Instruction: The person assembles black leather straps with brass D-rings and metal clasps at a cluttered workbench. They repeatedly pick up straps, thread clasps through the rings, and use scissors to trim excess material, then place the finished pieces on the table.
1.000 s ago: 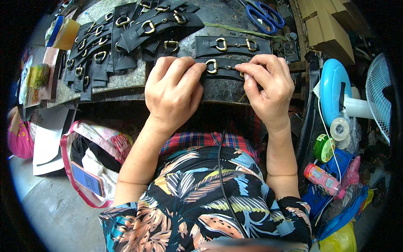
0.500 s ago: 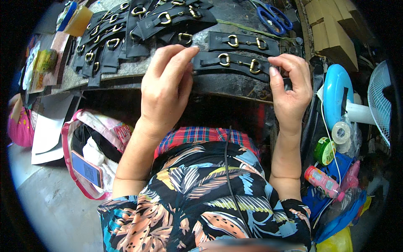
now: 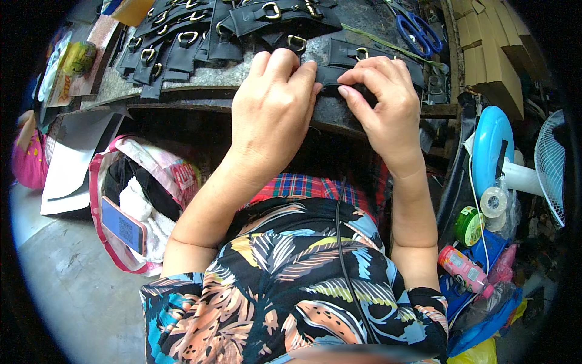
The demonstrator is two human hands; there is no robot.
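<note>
On the workbench in front of me lies a black leather-like strap (image 3: 329, 74), mostly covered by my hands. My left hand (image 3: 270, 112) is closed at the strap's left end, its thumb and fingers pressed together there. My right hand (image 3: 388, 106) has its thumb and index finger pinched at the strap's near edge, a short way from the left hand. The strap's brass-coloured fittings are hidden behind my right hand. Just beyond lies a second black strap (image 3: 344, 51) with a D-shaped metal ring, partly covered by the right fingers.
Several black straps with brass-coloured rings (image 3: 182, 51) are heaped at the left of the bench. Blue-handled scissors (image 3: 418, 33) lie at the back right. Cardboard boxes (image 3: 494, 67) and a fan (image 3: 548, 164) stand at the right. A bag holding a phone (image 3: 123, 224) sits at the lower left.
My right hand has moved left from the strap's right end to near my left hand. The view has shifted, so the bench appears farther right and higher.
</note>
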